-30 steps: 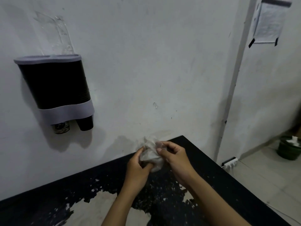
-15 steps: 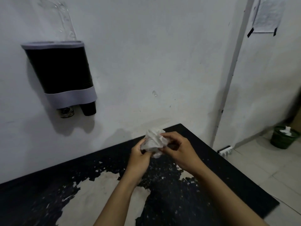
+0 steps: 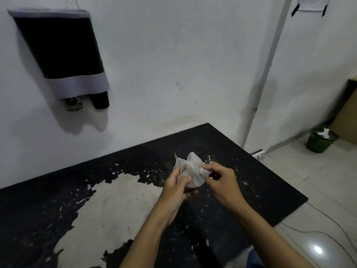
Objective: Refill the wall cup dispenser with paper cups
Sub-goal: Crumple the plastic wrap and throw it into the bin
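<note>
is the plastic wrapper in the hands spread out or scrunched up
Scrunched up: the wrapper is a crumpled wad, gripped by the left hand and right hand.

- A plain utility corner of a workplace or shared building — not a home kitchen.
- A wall cup dispenser (image 3: pixel 61 55) hangs on a bare, scuffed white wall (image 3: pixel 173 45).
- A black table (image 3: pixel 241 180) shows badly peeled paint (pale patches underneath).
- A taped paper notice (image 3: pixel 311 4), tiled floor (image 3: pixel 318 180) and a small green bin (image 3: pixel 320 141) complete it.
</note>
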